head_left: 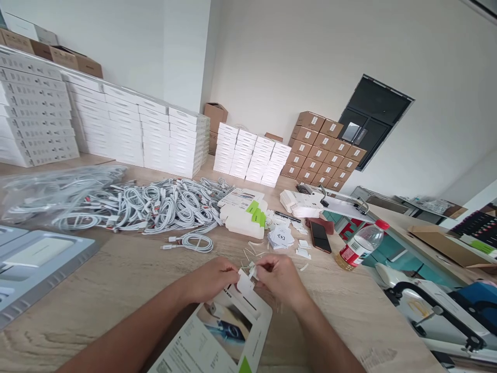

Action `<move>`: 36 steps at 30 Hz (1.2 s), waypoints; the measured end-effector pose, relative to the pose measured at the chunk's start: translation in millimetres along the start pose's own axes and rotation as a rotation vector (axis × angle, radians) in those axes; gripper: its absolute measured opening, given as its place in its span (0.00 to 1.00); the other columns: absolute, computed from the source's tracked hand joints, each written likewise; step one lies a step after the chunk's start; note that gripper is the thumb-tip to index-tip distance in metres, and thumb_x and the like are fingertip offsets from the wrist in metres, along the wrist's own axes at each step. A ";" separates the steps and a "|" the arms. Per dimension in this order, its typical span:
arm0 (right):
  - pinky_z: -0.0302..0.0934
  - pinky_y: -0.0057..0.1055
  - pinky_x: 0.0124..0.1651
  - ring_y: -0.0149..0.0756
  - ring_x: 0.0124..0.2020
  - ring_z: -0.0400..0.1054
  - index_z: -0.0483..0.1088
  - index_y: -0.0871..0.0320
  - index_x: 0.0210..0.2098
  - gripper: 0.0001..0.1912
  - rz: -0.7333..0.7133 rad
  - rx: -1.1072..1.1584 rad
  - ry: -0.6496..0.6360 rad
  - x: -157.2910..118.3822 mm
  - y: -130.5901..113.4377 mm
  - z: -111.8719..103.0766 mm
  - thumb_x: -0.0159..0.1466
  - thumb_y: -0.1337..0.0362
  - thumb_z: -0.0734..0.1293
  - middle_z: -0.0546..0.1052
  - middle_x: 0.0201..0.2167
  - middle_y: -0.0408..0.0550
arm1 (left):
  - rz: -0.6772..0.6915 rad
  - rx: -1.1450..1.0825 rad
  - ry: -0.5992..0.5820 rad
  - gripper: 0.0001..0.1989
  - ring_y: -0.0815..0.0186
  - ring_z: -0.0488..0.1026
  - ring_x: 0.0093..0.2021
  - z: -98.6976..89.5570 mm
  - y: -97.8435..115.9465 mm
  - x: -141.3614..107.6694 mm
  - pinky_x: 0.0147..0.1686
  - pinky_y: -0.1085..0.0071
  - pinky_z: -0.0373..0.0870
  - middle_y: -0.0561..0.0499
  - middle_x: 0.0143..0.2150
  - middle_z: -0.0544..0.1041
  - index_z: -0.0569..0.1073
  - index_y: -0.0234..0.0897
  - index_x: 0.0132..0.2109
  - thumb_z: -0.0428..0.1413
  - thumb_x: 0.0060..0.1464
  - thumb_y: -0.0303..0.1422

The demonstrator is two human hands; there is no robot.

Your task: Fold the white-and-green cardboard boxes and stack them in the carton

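A printed white carton [217,329], with a device picture and a green corner, lies tilted towards me at the table's front edge. My left hand [217,280] pinches its far end beside a white flap [244,284]. Just right of that flap, my right hand [282,280] is closed on a small white paper piece [253,272]; whether this piece is joined to the carton I cannot tell. Thin paper scraps [252,251] are scattered beyond my hands. A single coiled white cable [196,242] rests ahead of my left hand.
A heap of white cables [166,204] spreads across the left, beside a grey tray [46,280]. Flat white-green cartons [244,220], small cards [280,235], a phone [320,237] and a bottle [363,246] lie ahead and right. Stacked white boxes [155,134] stand behind.
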State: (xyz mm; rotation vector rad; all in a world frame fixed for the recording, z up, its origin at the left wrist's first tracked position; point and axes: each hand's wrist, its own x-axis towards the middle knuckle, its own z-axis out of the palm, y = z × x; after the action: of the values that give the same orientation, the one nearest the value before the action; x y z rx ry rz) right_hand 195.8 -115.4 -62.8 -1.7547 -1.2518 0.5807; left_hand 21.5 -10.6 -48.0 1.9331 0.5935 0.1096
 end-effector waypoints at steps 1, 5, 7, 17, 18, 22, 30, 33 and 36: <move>0.57 0.25 0.24 0.31 0.19 0.68 0.72 0.56 0.20 0.09 0.010 -0.039 0.024 2.3 1.3 -8.1 0.52 0.68 0.62 0.72 0.16 0.39 | -0.005 -0.001 0.018 0.14 0.68 0.57 0.23 -1.9 -0.6 0.3 0.22 0.73 0.50 0.56 0.20 0.61 0.76 0.36 0.24 0.51 0.49 0.38; 0.55 0.27 0.27 0.33 0.22 0.70 0.70 0.56 0.18 0.11 0.030 -0.399 0.106 8.3 7.4 -36.0 0.54 0.69 0.62 0.73 0.16 0.42 | -0.023 -0.017 0.071 0.15 0.66 0.62 0.26 -7.7 -4.3 2.0 0.25 0.73 0.52 0.54 0.23 0.68 0.81 0.37 0.26 0.53 0.48 0.38; 0.54 0.28 0.28 0.36 0.25 0.71 0.70 0.55 0.17 0.11 0.043 -0.620 0.116 8.3 9.4 -42.3 0.54 0.69 0.64 0.76 0.19 0.45 | -0.043 -0.059 0.108 0.14 0.65 0.65 0.28 -8.6 -5.5 2.2 0.25 0.73 0.54 0.53 0.25 0.72 0.81 0.37 0.26 0.54 0.46 0.39; 0.65 0.32 0.43 0.37 0.40 0.73 0.76 0.53 0.43 0.11 -0.268 -0.113 0.052 1.1 3.2 -9.4 0.63 0.61 0.64 0.80 0.40 0.47 | -0.038 -0.090 0.221 0.13 0.59 0.70 0.35 -6.8 4.0 -2.4 0.30 0.72 0.59 0.52 0.30 0.76 0.80 0.38 0.28 0.55 0.46 0.41; 0.65 0.32 0.43 0.37 0.40 0.73 0.77 0.53 0.42 0.11 -0.267 -0.078 0.023 0.4 2.5 -5.3 0.62 0.62 0.65 0.80 0.39 0.47 | -0.035 -0.087 0.227 0.14 0.59 0.70 0.34 -6.8 3.9 -2.1 0.30 0.72 0.59 0.52 0.30 0.75 0.79 0.37 0.28 0.55 0.46 0.42; 0.65 0.32 0.40 0.36 0.35 0.72 0.78 0.55 0.33 0.06 -0.193 0.005 0.055 -0.1 0.9 -2.0 0.60 0.64 0.67 0.80 0.32 0.45 | 0.014 -0.120 0.149 0.17 0.63 0.68 0.31 -9.1 -1.2 1.0 0.29 0.72 0.58 0.53 0.28 0.73 0.79 0.36 0.32 0.54 0.50 0.44; 0.63 0.31 0.36 0.35 0.34 0.70 0.76 0.54 0.33 0.07 -0.470 -0.144 0.122 -2.1 -2.2 -11.8 0.63 0.66 0.65 0.78 0.31 0.45 | -0.063 -0.418 0.248 0.32 0.59 0.75 0.36 -17.4 -11.9 3.3 0.34 0.70 0.66 0.49 0.38 0.78 0.72 0.35 0.54 0.64 0.38 0.33; 0.65 0.33 0.38 0.37 0.36 0.70 0.75 0.53 0.36 0.08 -0.626 -0.273 0.129 -4.6 -2.8 -8.9 0.65 0.68 0.63 0.78 0.33 0.46 | -0.031 -0.514 0.176 0.15 0.60 0.74 0.33 -16.9 -12.4 2.0 0.31 0.70 0.65 0.49 0.33 0.79 0.77 0.33 0.37 0.64 0.38 0.33; 0.65 0.35 0.38 0.38 0.36 0.69 0.75 0.52 0.38 0.09 -0.709 -0.370 0.175 -6.2 -3.1 -6.8 0.65 0.70 0.63 0.78 0.33 0.47 | -0.026 -0.597 0.146 0.11 0.62 0.73 0.29 -15.0 -12.2 1.6 0.29 0.71 0.64 0.50 0.29 0.78 0.75 0.33 0.32 0.64 0.39 0.34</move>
State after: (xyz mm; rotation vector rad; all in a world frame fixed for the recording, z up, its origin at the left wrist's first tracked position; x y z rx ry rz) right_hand 197.2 -123.3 -57.4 -1.4504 -1.7978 -0.2218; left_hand 13.5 6.5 -52.5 1.3439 0.6002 0.3712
